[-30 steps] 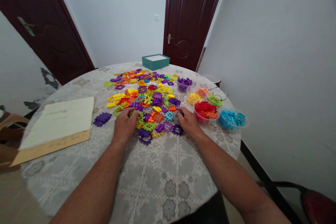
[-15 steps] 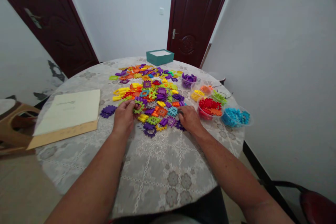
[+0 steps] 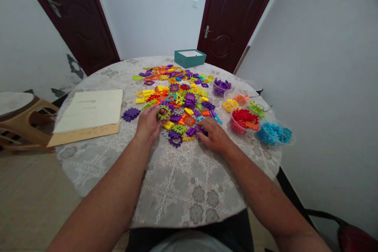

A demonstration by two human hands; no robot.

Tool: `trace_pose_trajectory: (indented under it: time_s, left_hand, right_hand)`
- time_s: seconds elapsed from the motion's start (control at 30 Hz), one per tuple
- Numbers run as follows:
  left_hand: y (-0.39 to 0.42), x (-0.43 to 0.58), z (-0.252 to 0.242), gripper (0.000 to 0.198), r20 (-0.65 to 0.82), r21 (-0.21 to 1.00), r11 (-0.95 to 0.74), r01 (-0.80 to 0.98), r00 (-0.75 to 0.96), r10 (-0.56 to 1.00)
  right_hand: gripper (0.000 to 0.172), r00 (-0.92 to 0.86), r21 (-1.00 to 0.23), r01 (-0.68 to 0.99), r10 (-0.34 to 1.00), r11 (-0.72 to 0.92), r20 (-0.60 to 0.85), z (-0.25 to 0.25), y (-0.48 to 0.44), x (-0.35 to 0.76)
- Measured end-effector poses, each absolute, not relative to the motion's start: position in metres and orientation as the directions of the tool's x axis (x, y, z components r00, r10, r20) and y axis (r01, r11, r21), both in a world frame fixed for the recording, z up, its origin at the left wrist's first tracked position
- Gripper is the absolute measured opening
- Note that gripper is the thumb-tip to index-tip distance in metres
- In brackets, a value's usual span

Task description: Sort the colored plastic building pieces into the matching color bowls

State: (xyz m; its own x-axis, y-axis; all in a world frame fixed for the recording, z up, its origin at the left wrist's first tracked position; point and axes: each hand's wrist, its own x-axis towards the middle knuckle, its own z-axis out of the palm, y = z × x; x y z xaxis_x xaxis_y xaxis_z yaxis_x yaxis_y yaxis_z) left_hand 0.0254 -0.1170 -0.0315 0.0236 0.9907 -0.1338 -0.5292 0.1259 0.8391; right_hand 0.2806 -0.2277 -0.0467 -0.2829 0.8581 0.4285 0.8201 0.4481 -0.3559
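Green piece [image 3: 167,112], partly covered, is pinched by our left hand [image 3: 148,124]; we cannot tell whether our right hand [image 3: 215,134] grips anything.

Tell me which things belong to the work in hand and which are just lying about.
Seem part of it:
lime-green openwork plastic piece, in the left hand
multicoloured plastic pieces, heaped by the right hand
clear round plastic tubs of pieces

Seem just lying about:
teal rectangular box
cream paper sheet
tan flat sheet beneath
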Motion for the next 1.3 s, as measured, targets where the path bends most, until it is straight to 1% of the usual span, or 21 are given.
trace_pose_trajectory:
  time_s: [0.07,0.13,0.2,0.3,0.4,0.47,0.53,0.6,0.67,0.73,0.83,0.97,1.1,1.23,1.3]
  left_hand:
    - [-0.119,0.026,-0.029,0.024,-0.150,0.837,0.141,-0.528,0.026,0.988]
    - [-0.120,0.026,-0.026,0.022,-0.167,0.834,0.156,-0.530,0.027,0.986]
    - [-0.121,0.027,-0.024,0.022,-0.184,0.827,0.175,-0.535,0.036,0.982]
    - [-0.121,0.028,-0.023,0.022,-0.204,0.811,0.195,-0.551,0.046,0.978]
    - [-0.121,0.028,-0.022,0.021,-0.221,0.795,0.204,-0.571,0.041,0.974]
    - [-0.121,0.029,-0.022,0.019,-0.225,0.788,0.201,-0.582,0.032,0.974]
    - [-0.121,0.029,-0.021,0.017,-0.221,0.784,0.191,-0.591,0.023,0.975]
    - [-0.121,0.029,-0.021,0.017,-0.213,0.782,0.189,-0.595,0.029,0.977]
    - [-0.122,0.029,-0.020,0.017,-0.207,0.779,0.185,-0.599,0.033,0.978]
    - [-0.122,0.029,-0.019,0.017,-0.210,0.777,0.189,-0.600,0.036,0.977]
    - [-0.123,0.029,-0.017,0.016,-0.236,0.768,0.221,-0.601,0.055,0.970]
    - [-0.122,0.029,-0.017,0.015,-0.273,0.736,0.258,-0.626,0.074,0.959]
    - [-0.121,0.027,-0.018,0.018,-0.263,0.719,0.259,-0.645,0.092,0.960]
    - [-0.121,0.027,-0.018,0.021,-0.257,0.725,0.263,-0.636,0.104,0.961]
    - [-0.121,0.027,-0.019,0.020,-0.256,0.724,0.266,-0.636,0.110,0.960]
  right_hand:
    - [0.050,-0.337,-0.329,0.807,0.839,0.491,0.427,-0.046,-0.229,0.273]
    - [0.060,-0.379,-0.302,0.807,0.836,0.508,0.397,-0.045,-0.229,0.265]
    - [0.063,-0.409,-0.281,0.817,0.850,0.503,0.332,-0.043,-0.229,0.258]
    - [0.053,-0.416,-0.252,0.844,0.874,0.474,0.252,-0.041,-0.229,0.251]
    - [0.040,-0.360,-0.232,0.878,0.898,0.418,0.254,-0.040,-0.228,0.251]
    - [0.034,-0.293,-0.224,0.907,0.916,0.357,0.275,-0.041,-0.228,0.255]
    - [0.033,-0.214,-0.211,0.935,0.929,0.284,0.302,-0.044,-0.228,0.259]
    - [0.037,-0.149,-0.198,0.955,0.933,0.221,0.326,-0.047,-0.228,0.263]
    - [0.042,-0.124,-0.198,0.959,0.930,0.201,0.346,-0.049,-0.228,0.265]
    - [0.042,-0.136,-0.214,0.950,0.917,0.228,0.376,-0.049,-0.228,0.264]
    - [0.040,-0.203,-0.248,0.911,0.881,0.330,0.426,-0.045,-0.230,0.257]
    - [0.038,-0.314,-0.266,0.853,0.848,0.450,0.427,-0.043,-0.233,0.247]
    - [0.038,-0.342,-0.266,0.840,0.842,0.473,0.417,-0.046,-0.234,0.242]
    - [0.049,-0.345,-0.275,0.832,0.837,0.482,0.424,-0.048,-0.232,0.236]
    - [0.051,-0.372,-0.269,0.822,0.831,0.503,0.414,-0.049,-0.231,0.230]
